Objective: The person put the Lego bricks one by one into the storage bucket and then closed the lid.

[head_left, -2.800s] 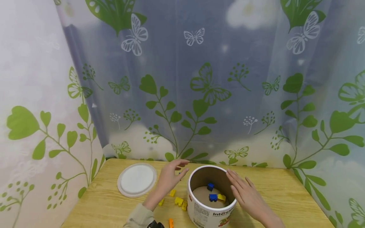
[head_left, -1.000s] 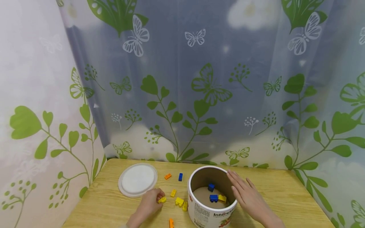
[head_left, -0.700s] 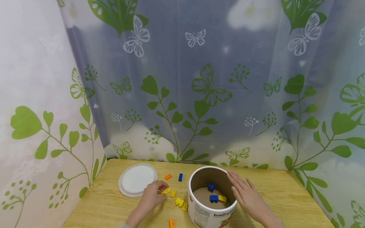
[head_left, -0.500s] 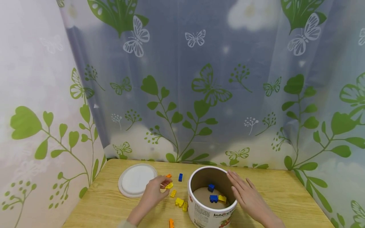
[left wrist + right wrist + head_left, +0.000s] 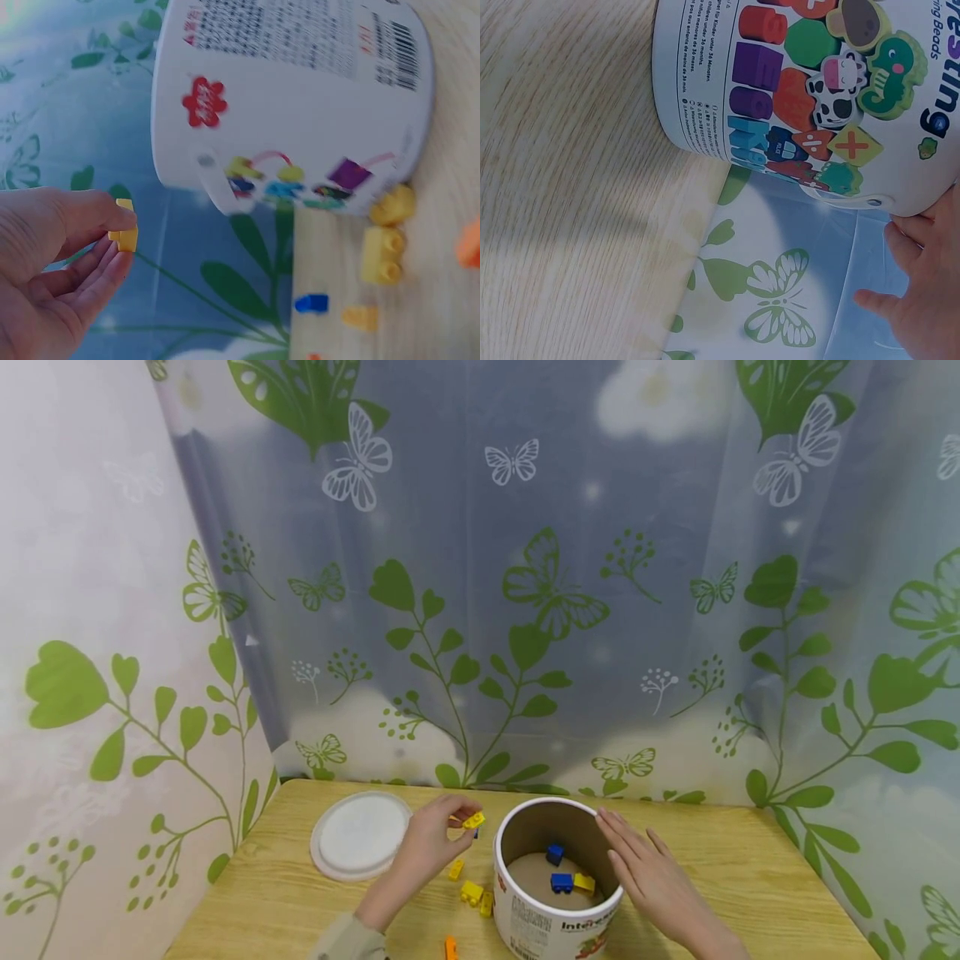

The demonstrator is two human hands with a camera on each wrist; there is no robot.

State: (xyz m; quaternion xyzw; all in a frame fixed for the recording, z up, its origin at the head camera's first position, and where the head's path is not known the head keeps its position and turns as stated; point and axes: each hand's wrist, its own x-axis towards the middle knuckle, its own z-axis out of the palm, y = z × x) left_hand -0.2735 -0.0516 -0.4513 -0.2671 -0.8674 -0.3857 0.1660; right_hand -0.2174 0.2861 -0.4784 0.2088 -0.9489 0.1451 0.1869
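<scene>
My left hand pinches a yellow toy brick between thumb and fingertips, raised above the table just left of the white bucket. In the left wrist view the same yellow brick sits edge-on in my fingertips, apart from the bucket's wall. My right hand rests with extended fingers on the bucket's right rim. The right wrist view shows part of this right hand touching the bucket near its rim. Inside the bucket lie two blue bricks and a yellow brick.
Left of the bucket several yellow bricks lie on the wooden table. An orange brick is near the front, and a blue brick lies farther back. A round white lid lies at the back left.
My left hand has picked up a yellow brick from the table near the lid and carried it up and rightward toward the bucket. The right hand and bucket stay in place.
</scene>
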